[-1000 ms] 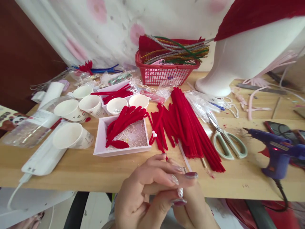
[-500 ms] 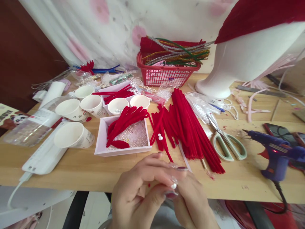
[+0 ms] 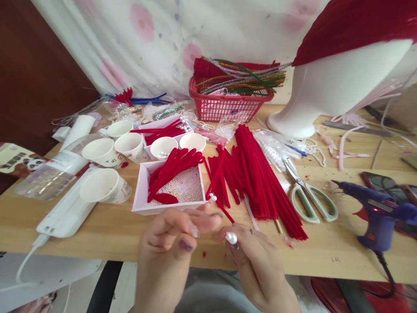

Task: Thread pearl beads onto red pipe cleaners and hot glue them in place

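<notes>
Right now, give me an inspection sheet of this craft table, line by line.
Surface: wooden table, crowded.
Job's things: white pearl pinched in right hand; red pipe cleaners beyond.
Clutter: paper cups, bead tray, red basket, scissors, white mannequin head.
Grippers: left hand fingers curled, its hold unclear.
Cables: glue gun cord; white cable.
Surroundings: floral cloth behind.

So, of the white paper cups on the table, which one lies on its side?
The paper cup nearest the table's front edge, left of the white tray. Its mouth faces sideways; the other cups behind it stand upright, mouths up.
</notes>
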`<state>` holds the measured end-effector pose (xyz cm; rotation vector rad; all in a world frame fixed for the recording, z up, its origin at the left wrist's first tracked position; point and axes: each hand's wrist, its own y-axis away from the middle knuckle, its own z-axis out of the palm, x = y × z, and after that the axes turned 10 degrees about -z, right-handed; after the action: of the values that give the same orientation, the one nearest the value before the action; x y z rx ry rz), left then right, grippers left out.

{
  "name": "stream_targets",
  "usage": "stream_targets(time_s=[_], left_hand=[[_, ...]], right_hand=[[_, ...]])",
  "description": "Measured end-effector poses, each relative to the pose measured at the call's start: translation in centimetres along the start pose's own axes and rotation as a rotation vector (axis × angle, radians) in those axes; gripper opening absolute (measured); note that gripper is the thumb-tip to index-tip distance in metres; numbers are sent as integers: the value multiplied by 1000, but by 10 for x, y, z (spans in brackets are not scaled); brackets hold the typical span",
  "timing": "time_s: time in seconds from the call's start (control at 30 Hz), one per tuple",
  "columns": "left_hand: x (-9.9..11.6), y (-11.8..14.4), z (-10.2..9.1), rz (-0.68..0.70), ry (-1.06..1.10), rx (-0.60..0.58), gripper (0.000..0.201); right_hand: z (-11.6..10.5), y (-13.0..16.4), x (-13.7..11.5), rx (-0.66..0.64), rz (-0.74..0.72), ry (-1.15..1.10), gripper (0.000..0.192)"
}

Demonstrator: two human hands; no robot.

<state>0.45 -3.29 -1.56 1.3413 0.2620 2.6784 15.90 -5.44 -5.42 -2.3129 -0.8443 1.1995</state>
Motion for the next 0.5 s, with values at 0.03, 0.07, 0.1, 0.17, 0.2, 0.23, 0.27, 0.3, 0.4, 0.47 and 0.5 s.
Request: stream_targets(time_s=[0.03,0.07,0.1,0.17,0.2,0.23,0.27,0.3,0.4,0.47,0.5], left_hand=[[2,-1,-2,13,18,21,16],[3,-2,-4,7,41,28,14],[4,-3,-5,-26,73,23,10],[2,-6,-7,-137,154,-9,5],[0,-7,-8,-196,191,-23,4],[-1,-8,-8,-257,217,-33,5],[-3,-9,-8,-310,232,-42,6],[-4,-9,-9,-350,240,-51,7],[-6,-11,-8,-408,236,-82,12],[-7,-11,-8,-428,206,-91,14],[-7,-11,-7,-431,183,-93,16]], right_hand=[[1,2,0,7,17,-14,34],[1,4,0,13,39,-30,31],[1,4,0,24,57,-43,26],[2,3,-3,32,84,-61,22],[1,1,-4,31,91,-70,22],[1,-1,-5,30,93,-83,21],[0,-4,-6,30,97,-100,21],[-1,-6,-7,27,103,-126,20],[-4,-11,-10,15,162,-216,24],[-6,-12,-13,5,211,-274,27],[-6,-12,-14,-1,240,-301,29]])
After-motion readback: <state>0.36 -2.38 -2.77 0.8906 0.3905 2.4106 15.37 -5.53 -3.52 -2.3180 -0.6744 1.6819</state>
